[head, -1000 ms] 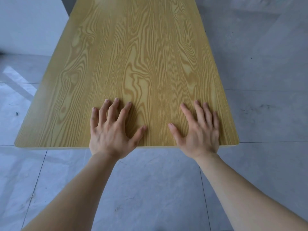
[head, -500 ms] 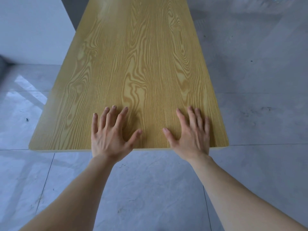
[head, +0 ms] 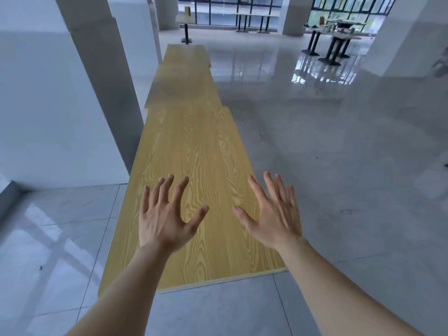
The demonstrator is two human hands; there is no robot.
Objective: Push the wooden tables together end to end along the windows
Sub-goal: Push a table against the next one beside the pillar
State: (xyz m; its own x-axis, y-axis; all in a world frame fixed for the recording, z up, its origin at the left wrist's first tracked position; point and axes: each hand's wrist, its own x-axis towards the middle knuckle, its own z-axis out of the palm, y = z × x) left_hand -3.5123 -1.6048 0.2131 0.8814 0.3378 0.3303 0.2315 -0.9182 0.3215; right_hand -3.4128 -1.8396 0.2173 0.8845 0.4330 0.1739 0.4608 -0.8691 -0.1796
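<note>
The left hand [head: 167, 219] and right hand [head: 274, 214] are hovering spread open, gripping nothing, above the near table [head: 194, 154]; its far end is meeting the next table [head: 184, 88], offset rightward; pushing unevenly risks skewing it against the pillar [head: 104, 81].

The near table [head: 203, 166] is yellow-tan with darker swirling wood grain; the floor [head: 339, 166] is glossy pale grey tile with thin dark joints.
</note>
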